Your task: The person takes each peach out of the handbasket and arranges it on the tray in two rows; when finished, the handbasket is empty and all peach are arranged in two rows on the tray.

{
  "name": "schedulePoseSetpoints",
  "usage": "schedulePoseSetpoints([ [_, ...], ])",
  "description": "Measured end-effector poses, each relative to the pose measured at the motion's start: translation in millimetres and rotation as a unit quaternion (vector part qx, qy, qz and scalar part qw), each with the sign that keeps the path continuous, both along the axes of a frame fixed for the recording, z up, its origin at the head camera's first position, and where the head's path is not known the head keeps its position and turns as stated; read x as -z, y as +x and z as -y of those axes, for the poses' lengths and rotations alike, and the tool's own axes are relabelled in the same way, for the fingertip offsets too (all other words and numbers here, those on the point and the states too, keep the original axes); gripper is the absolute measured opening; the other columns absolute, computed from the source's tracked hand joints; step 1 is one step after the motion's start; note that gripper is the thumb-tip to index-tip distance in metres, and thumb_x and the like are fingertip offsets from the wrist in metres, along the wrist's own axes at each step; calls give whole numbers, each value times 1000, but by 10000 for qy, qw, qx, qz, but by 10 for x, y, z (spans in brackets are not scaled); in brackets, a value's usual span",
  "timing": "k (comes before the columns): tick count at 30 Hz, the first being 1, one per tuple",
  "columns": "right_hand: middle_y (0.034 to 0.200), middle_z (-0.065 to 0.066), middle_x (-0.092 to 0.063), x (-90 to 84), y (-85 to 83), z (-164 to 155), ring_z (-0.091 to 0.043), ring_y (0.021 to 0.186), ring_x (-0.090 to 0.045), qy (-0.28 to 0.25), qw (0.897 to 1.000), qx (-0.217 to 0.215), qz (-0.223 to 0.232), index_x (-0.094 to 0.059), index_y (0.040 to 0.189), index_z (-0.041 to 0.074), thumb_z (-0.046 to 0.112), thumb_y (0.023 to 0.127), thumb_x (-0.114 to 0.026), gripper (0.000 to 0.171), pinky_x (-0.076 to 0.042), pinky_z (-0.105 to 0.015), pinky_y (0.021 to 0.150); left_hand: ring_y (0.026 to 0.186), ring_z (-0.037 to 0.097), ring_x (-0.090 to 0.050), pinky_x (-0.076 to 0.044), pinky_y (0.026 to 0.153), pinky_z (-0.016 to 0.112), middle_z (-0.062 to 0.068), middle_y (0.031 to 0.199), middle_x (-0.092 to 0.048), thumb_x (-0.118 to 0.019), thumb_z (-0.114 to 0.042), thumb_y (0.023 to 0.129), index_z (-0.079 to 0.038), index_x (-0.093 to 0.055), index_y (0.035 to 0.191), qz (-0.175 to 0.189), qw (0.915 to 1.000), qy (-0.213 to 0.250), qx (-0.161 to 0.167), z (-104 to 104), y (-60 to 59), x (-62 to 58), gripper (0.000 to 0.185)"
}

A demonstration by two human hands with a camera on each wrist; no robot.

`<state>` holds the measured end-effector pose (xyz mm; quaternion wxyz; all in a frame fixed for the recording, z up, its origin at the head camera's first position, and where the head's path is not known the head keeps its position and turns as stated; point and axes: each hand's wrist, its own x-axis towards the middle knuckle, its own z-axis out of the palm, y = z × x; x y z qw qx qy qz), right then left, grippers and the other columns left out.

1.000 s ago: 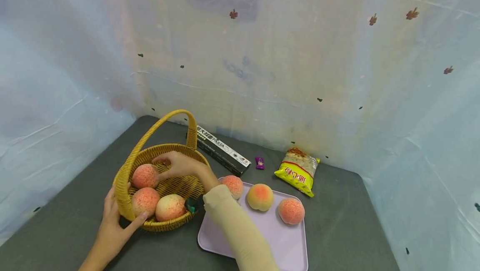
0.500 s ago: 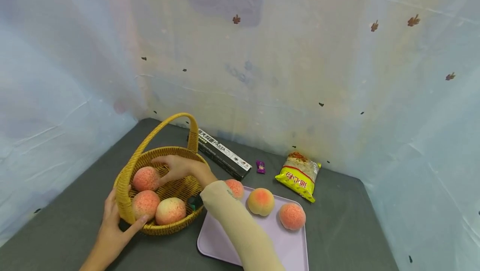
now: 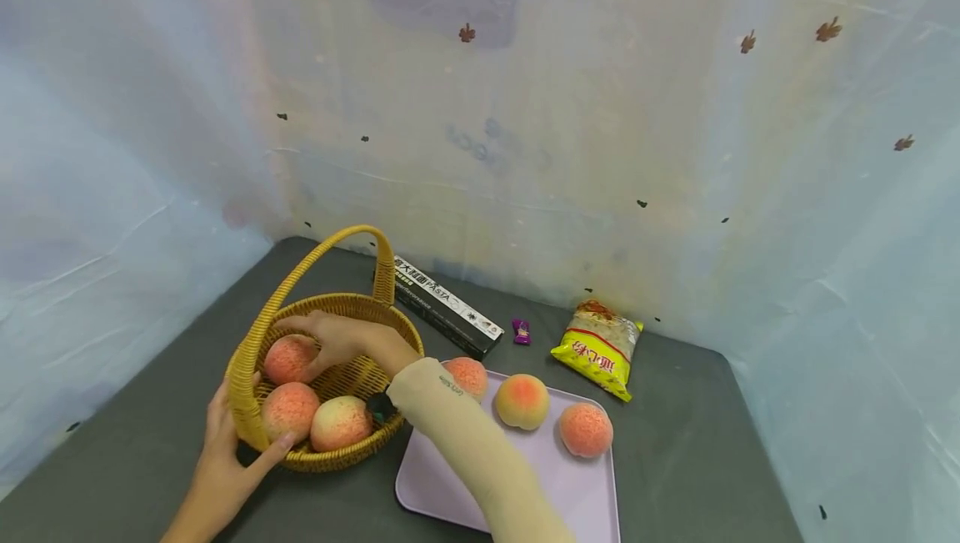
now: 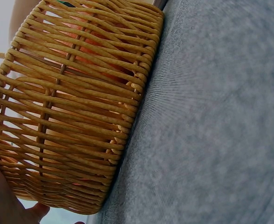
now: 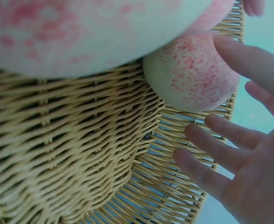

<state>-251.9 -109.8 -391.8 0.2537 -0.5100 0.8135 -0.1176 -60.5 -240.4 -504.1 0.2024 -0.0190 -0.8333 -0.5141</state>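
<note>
My hands at the woven yellow wicker basket (image 3: 330, 384) of peaches on the dark grey counter (image 3: 675, 409).

From the head view, my right hand (image 3: 341, 341) reaches into the basket, its fingers relaxed around the far pink-orange peach (image 3: 288, 359); my left hand (image 3: 225, 451) presses the basket's near wall, thumb and fingers spread, and three more peaches lie on the lilac rectangular tray (image 3: 570, 485) just beside it. In the left wrist view, the basket's wall (image 4: 76, 112) fills the frame, my fingers barely showing at its edge. In the right wrist view, my straight, spread fingers (image 5: 230, 140) touch the speckled peach (image 5: 190, 77) on the basket floor.
</note>
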Motion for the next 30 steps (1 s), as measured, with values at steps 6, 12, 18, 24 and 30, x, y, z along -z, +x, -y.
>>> schedulePoseSetpoints([
  [6,149,3,-42,-23,52,31,-4,131,-38,211,9993,-271,-137,-27,159,26,21,89,-77,86,-36,-13,95,149,18,4,-13,98,81,-1,164,4,-77,-6,87,-19,-26,159,79,10000,1,-13,-7,8,-12,90],
  [12,148,2,-37,3,109,100,-3,123,-42,552,9977,-250,-289,-27,158,34,12,93,-70,81,-37,-13,89,149,29,4,-14,96,82,-2,164,7,-76,-9,89,-22,-23,160,232,9997,-8,-52,-6,13,-34,90],
  [18,150,0,-33,-11,147,132,-5,124,-43,933,9931,-282,-644,-33,156,37,15,97,-63,69,-38,-15,92,149,29,5,-13,95,82,-1,165,7,-76,-9,89,-22,-23,160,209,9998,-13,-48,-17,1,-28,90],
  [24,148,6,-34,-65,104,111,-5,122,-42,1421,9870,97,-743,-40,150,40,29,93,-70,65,-40,-19,89,150,24,5,-13,96,82,-1,164,5,-75,-8,89,-22,-24,160,157,9999,25,8,-38,-17,-11,89],
  [30,132,14,-51,-10,146,12,-3,105,-48,2016,9782,296,-395,-66,126,30,14,89,-71,40,-44,-19,77,150,17,5,-9,100,81,3,164,2,-76,-4,86,-18,-27,159,0,10000,52,-50,-28,14,-1,89],
])
